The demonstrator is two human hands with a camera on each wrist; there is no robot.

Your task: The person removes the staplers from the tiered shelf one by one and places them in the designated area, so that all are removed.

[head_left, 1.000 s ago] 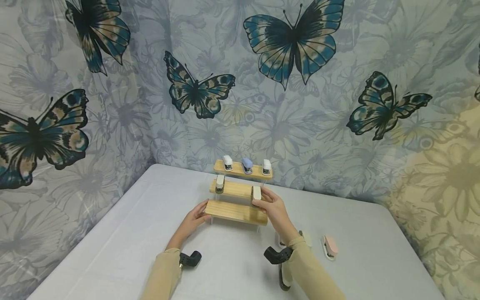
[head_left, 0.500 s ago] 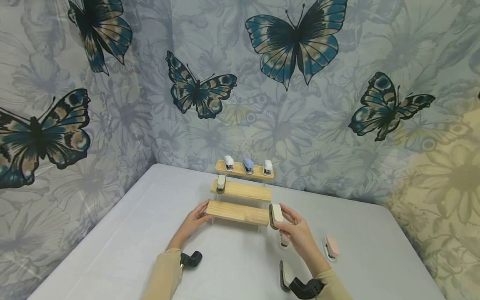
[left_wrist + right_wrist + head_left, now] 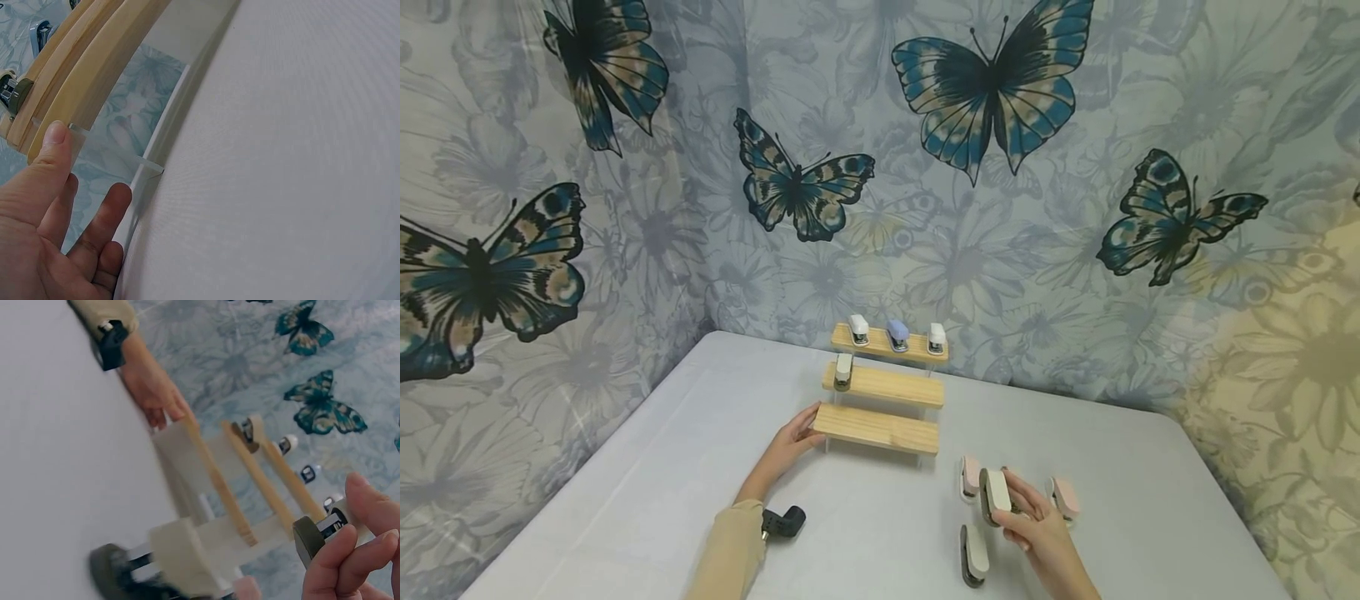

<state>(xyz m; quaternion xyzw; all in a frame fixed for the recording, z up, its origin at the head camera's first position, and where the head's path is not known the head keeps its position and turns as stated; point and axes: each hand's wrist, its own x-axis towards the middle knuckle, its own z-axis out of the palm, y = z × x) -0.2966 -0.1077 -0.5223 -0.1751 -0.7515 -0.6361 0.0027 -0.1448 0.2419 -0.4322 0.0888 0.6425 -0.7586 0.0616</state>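
Note:
My right hand [image 3: 1037, 529] pinches a cream stapler with an olive-green base [image 3: 996, 493] above the right side of the table. In the right wrist view this held stapler [image 3: 307, 540] is partly covered by my fingers. My left hand [image 3: 790, 446] grips the left end of the lowest tier of a three-tier wooden display stand [image 3: 880, 428]. Up close, the left thumb [image 3: 55, 134] presses the plank's end. Another cream stapler [image 3: 975, 557] and a pink stapler [image 3: 970, 477] lie near the right hand.
The top tier holds a white stapler [image 3: 859, 330], a lavender stapler [image 3: 897, 335] and another white stapler [image 3: 936, 338]. A cream stapler [image 3: 843, 372] stands at the middle tier's left end. Another pink stapler [image 3: 1066, 497] lies beyond my right fingers. Butterfly-patterned cloth [image 3: 1000, 250] backs the table.
My right hand has lifted the cream stapler off the middle tier's right end and carried it right and toward me, over the table. My left hand stays on the stand.

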